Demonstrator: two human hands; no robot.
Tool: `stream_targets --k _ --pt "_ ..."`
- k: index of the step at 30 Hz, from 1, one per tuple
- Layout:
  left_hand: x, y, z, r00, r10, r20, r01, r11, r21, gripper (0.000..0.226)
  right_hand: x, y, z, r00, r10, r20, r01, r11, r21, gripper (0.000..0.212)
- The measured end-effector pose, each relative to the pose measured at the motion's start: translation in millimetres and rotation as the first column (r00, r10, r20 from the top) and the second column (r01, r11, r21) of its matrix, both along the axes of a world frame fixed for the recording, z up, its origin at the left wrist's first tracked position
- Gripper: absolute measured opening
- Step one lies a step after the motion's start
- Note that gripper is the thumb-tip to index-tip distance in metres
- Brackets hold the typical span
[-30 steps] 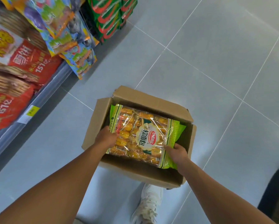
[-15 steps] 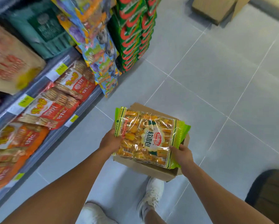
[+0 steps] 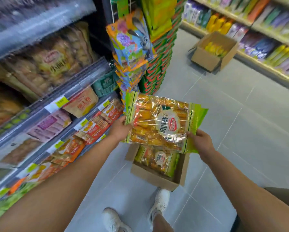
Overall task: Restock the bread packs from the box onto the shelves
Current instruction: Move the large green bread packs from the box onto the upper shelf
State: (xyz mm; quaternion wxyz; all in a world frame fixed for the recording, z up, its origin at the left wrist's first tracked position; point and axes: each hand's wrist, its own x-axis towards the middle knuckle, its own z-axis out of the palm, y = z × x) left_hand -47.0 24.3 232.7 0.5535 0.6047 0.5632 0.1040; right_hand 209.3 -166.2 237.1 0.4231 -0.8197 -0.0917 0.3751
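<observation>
Here left hand (image 3: 120, 130), right hand (image 3: 201, 143) hold one bread pack (image 3: 154, 120).

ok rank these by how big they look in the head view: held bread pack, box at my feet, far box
1. held bread pack, nearest the camera
2. box at the feet, partly hidden by the pack
3. far box, farther off, so its true size is unsure
</observation>
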Motion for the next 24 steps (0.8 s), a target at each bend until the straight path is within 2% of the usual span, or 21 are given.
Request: stream_targets --k 2,3,6,7,8,10,14,15,18,24 --pt "-14 9 35 0.998 0.010 0.056 -0.013 0.999 0.048 0.068 -8 9 42 1.000 0.005 0.012 -0.006 0.998 0.057 0.005" --pt "-21 10 56 0.997 0.003 0.077 -0.010 0.996 0.092 0.063 -13 12 62 1.000 0.023 0.022 -0.024 0.997 0.078 0.005" --pt "-48 11 119 0.993 0.000 0.119 -0.021 0.986 0.167 0.030 -30 23 115 0.995 0.080 0.055 -0.087 0.987 0.138 0.006" --pt "-58 10 138 0.991 0.003 0.133 -0.029 0.981 0.191 0.027 -36 27 131 0.993 0.094 0.068 -0.103 0.983 0.151 0.007" --pt "-68 12 152 0.989 0.013 0.146 -0.044 0.976 0.212 0.029 -43 32 147 0.991 0.107 0.083 -0.120 0.978 0.173 0.007" --pt "-91 16 178 0.987 0.038 0.157 -0.080 0.959 0.271 0.049 -60 43 180 0.982 0.143 0.122 -0.168 0.961 0.220 0.009" --pt "-143 21 224 0.974 0.082 0.209 -0.152 0.927 0.343 0.031 -100 64 228 0.957 0.221 0.189 -0.270 0.916 0.296 0.008" --pt "-158 20 236 0.971 0.094 0.218 -0.174 0.905 0.388 0.031 -114 70 241 0.944 0.258 0.206 -0.314 0.895 0.317 0.011" --pt "-206 24 259 0.960 0.138 0.244 -0.234 0.873 0.427 0.033 -156 90 278 0.923 0.304 0.236 -0.375 0.846 0.379 0.041" --pt "-301 19 298 0.916 0.263 0.301 -0.378 0.818 0.434 0.045 -227 132 313 0.823 0.388 0.415 -0.536 0.771 0.343 0.049"
